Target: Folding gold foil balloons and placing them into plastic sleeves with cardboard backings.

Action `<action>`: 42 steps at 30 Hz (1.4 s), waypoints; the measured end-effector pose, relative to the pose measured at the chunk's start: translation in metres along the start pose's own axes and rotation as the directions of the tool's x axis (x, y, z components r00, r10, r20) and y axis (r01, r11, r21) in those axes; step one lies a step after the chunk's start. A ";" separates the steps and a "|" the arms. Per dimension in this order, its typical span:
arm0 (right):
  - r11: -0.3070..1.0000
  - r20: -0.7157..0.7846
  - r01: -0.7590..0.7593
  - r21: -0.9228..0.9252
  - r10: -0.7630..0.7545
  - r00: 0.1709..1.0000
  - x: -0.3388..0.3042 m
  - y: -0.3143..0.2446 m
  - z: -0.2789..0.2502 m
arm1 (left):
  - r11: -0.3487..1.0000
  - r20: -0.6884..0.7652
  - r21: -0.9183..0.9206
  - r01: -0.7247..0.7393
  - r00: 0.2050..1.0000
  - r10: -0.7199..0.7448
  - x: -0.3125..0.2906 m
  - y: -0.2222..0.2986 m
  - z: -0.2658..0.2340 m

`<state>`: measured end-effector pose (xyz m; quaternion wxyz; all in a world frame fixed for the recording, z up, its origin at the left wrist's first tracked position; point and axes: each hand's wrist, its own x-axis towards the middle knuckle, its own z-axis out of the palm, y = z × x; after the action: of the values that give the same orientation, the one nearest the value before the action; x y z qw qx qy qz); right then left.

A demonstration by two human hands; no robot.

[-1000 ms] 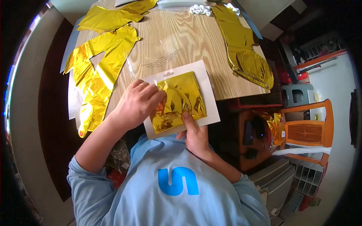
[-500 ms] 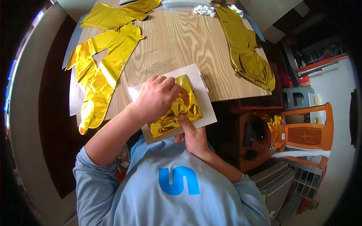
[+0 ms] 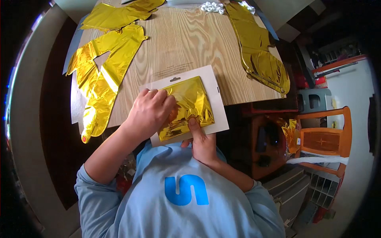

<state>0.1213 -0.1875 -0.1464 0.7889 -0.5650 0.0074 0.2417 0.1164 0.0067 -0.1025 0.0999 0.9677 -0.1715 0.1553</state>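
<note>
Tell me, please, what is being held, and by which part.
The right hand holds the white rectangular card by its lower edge, thumb over the folded gold foil; whether the left hand grips cannot be told.

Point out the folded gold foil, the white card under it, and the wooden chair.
Folded gold foil (image 3: 192, 100): head view, middle of its crinkled face.
White card (image 3: 213, 99): head view, bare right margin.
Wooden chair (image 3: 320, 138): head view, backrest panel.

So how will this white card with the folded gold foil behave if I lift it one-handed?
The white card is probably stiff and light, as it looks thin yet flat. The folded gold foil may be slippery, judging by its shine.
</note>
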 end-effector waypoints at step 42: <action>0.891 -0.067 -0.357 -0.282 0.353 0.933 -0.028 -0.046 -0.069 | -0.748 0.778 -0.580 0.323 0.493 -0.390 -0.108 0.075 -0.010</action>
<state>0.1328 -0.2704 -0.1225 0.6403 -0.6649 0.0803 0.3761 -0.0097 -0.0270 -0.1187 0.8797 0.3471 0.3057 -0.1100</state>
